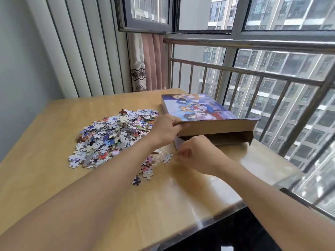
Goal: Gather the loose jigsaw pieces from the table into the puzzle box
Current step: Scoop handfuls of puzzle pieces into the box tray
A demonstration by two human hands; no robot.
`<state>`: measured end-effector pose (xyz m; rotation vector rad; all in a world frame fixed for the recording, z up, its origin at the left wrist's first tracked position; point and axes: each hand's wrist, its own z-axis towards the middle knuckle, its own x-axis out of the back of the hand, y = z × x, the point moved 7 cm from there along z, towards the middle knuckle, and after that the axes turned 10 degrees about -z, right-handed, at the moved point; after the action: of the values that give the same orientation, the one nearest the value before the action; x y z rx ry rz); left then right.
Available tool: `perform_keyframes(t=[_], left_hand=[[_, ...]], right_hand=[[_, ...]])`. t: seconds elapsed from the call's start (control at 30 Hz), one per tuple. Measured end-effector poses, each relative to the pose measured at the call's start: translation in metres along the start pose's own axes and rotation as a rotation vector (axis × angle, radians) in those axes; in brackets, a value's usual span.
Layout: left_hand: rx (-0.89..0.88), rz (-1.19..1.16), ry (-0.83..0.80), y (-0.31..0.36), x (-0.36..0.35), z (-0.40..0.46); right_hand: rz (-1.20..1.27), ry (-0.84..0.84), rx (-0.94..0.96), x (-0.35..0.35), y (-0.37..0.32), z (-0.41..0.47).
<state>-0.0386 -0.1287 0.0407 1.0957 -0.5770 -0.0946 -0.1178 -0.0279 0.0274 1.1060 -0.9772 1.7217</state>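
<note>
Wooden table [45,134]: jigsaw pieces [110,136] heaped beside puzzle box [208,115], railing [253,73] behind, apparently close.

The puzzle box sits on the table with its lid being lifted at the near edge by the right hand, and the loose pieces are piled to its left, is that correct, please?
Not quite: the left hand lifts the lid at its near edge, as the head view shows. The right hand is lower, at the puzzle box base. The loose pieces do lie to its left on the table.

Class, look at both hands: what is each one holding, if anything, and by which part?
The left hand grips the puzzle box lid at its near corner, lifting that edge. The right hand is curled at the box's lower corner flap; whether it grips it cannot be told.
</note>
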Motion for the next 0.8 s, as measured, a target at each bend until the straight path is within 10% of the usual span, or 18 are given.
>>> perform_keyframes(t=[0.3, 0.8], left_hand=[[0.048, -0.014, -0.141, -0.004, 0.018, -0.028], [-0.040, 0.084, 0.427, -0.044, 0.133, -0.126]], right_hand=[[-0.025, -0.154, -0.237, -0.036, -0.002, 0.011], [0.239, -0.105, -0.325, -0.056, -0.029, 0.034]])
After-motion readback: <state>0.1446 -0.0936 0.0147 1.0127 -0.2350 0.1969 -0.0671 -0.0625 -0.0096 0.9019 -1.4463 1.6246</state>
